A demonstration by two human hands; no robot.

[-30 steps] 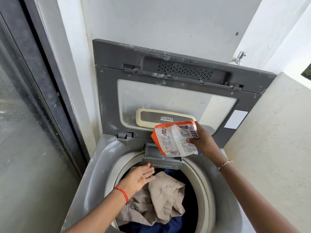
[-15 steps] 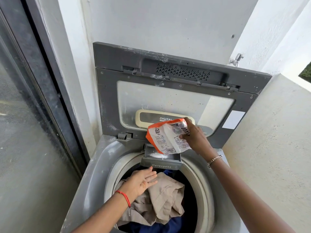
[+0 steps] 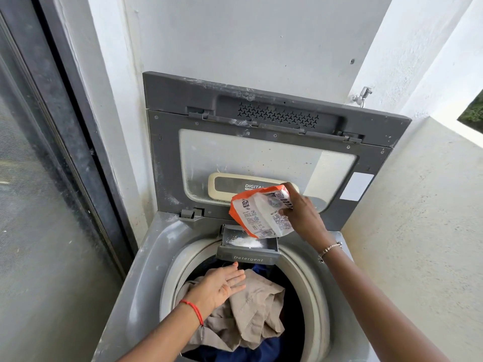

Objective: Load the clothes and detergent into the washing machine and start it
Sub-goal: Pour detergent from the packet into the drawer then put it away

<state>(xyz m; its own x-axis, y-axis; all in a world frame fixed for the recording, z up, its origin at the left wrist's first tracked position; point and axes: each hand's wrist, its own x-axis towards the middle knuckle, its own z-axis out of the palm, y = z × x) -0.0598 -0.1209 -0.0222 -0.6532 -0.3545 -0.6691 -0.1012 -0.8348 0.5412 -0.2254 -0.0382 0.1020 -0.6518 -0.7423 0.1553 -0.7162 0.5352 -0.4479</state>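
Note:
A grey top-loading washing machine (image 3: pixel 146 259) stands with its lid (image 3: pixel 167 158) raised upright. Beige clothes (image 3: pixel 251 314) and dark blue cloth fill the drum. The drawer marked Detergent (image 3: pixel 248 253) is pulled out over the drum's back rim, with a white heap of powder (image 3: pixel 244 241) in it. My right hand (image 3: pixel 303 218) grips an orange and white detergent packet (image 3: pixel 258 215), tilted mouth down over the drawer. My left hand (image 3: pixel 219 286) hovers flat, fingers apart, just below the drawer and above the clothes.
A dark-framed glass door (image 3: pixel 52 152) runs along the left. White wall (image 3: pixel 248 40) stands behind the lid, with a small tap (image 3: pixel 362 95) at the upper right. A rough low wall (image 3: pixel 423 231) hems in the machine's right side.
The packet has dropped lower and tilted over the drawer, and white powder now lies in the drawer. My left hand stays under the drawer with little movement.

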